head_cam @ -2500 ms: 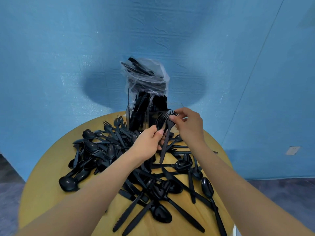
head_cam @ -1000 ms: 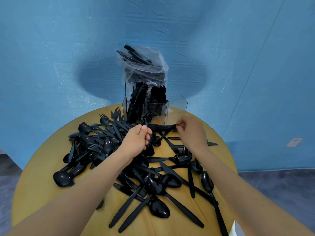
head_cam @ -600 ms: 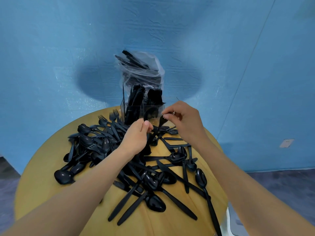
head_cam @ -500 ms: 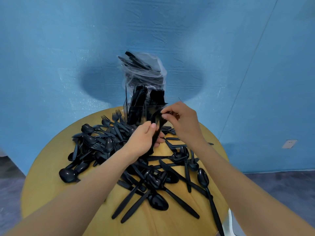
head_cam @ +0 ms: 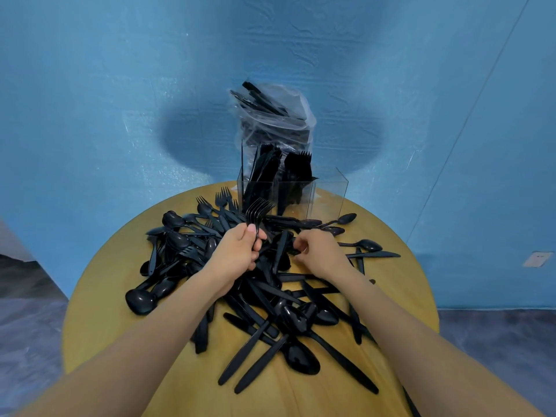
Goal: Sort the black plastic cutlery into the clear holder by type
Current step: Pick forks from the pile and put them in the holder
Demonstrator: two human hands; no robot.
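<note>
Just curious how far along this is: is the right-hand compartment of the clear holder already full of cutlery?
No, the rightmost compartment of the clear holder looks empty, while the other compartments hold upright black pieces.

— What is found on the table (head_cam: 99,299)?
— A heap of cutlery (head_cam: 258,293) is spread across its middle, with the holder (head_cam: 328,194) set behind it at the far edge.
— And in the holder?
— Knives (head_cam: 263,173) are stood in the left compartment, forks (head_cam: 298,173) in the middle one. A bag (head_cam: 276,121) is placed behind the holder.
— The hands?
— The left hand (head_cam: 237,254) is held above the heap, left of the right hand (head_cam: 319,251), with a bundle of forks (head_cam: 258,210) raised before the holder.
</note>
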